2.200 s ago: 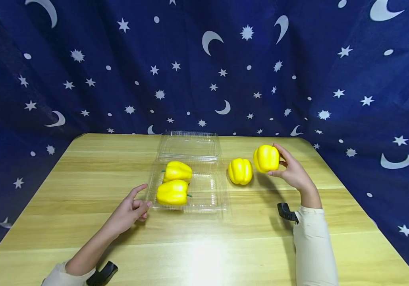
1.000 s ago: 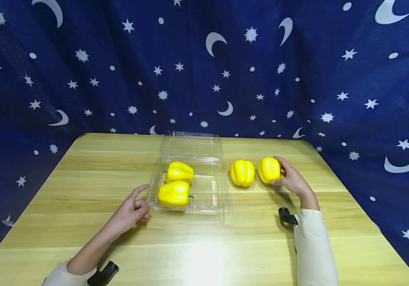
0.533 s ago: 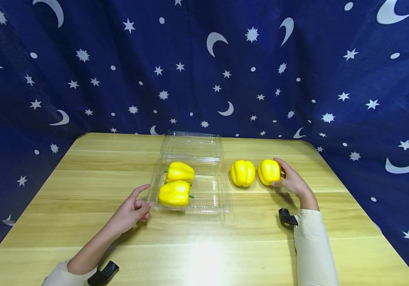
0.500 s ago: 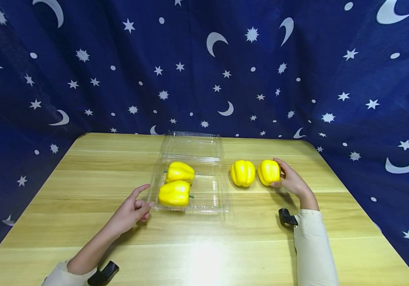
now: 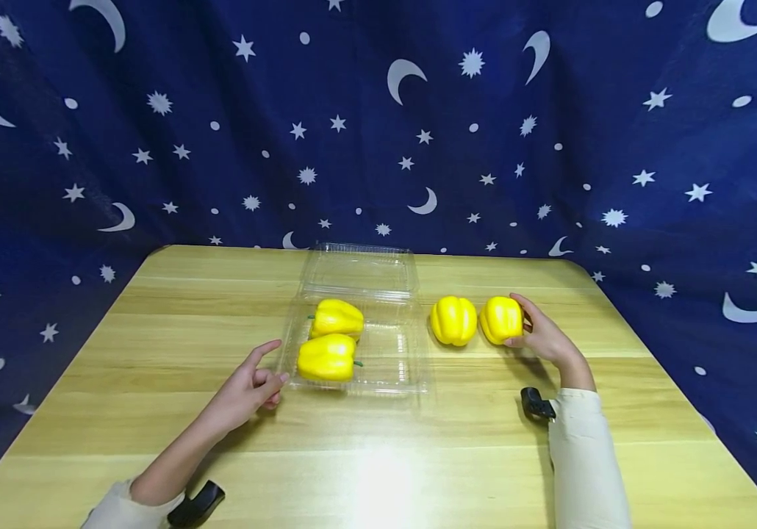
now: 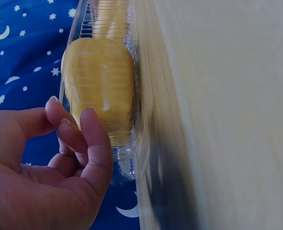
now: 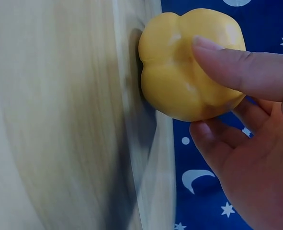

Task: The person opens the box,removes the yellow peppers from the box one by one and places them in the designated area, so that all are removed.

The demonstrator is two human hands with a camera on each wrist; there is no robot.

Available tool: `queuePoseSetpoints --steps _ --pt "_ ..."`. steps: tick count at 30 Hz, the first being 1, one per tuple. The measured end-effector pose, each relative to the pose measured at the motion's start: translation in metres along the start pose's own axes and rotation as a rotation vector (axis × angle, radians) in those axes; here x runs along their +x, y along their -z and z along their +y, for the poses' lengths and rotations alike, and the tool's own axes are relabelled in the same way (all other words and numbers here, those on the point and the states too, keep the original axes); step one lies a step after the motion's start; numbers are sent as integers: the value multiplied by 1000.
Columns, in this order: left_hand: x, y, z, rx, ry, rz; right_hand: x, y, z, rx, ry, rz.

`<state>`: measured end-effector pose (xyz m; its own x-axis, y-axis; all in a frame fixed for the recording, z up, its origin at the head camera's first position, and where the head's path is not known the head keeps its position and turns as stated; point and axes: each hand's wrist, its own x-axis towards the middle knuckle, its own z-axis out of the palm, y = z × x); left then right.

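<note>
At the right of the table my right hand (image 5: 547, 342) grips a yellow bell pepper (image 5: 501, 320) from its right side. In the right wrist view the thumb lies over this lobed pepper (image 7: 179, 72) and the fingers reach beneath its side; it sits right at the tabletop. Another yellow bell pepper (image 5: 453, 321) stands just left of it. Two more, a back pepper (image 5: 337, 318) and a front pepper (image 5: 325, 358), lie on their sides in a clear plastic clamshell box (image 5: 385, 382). My left hand (image 5: 242, 393) is loosely bent, its thumb tip close to the box's front left corner.
The box's clear lid (image 5: 359, 272) is folded back toward the far edge of the wooden table (image 5: 484, 455). Behind the table hangs a dark blue curtain (image 5: 352, 95) with moons and stars. A black wrist device (image 5: 196, 503) shows by the left sleeve.
Over about two seconds, my right hand has lowered its bell pepper from above the table to beside the standing one. The left hand has stayed by the box. The view has shifted slightly.
</note>
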<state>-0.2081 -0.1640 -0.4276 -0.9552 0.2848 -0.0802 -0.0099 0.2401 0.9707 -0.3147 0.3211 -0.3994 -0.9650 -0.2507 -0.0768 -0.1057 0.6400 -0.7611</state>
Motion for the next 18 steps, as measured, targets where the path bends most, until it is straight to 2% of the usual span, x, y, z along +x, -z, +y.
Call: queuePoseSetpoints --steps 10,18 --pt "4 2 2 20 0 11 1 2 -4 -33 23 22" --pt "2 0 0 4 12 8 -6 2 -7 -103 -33 32"
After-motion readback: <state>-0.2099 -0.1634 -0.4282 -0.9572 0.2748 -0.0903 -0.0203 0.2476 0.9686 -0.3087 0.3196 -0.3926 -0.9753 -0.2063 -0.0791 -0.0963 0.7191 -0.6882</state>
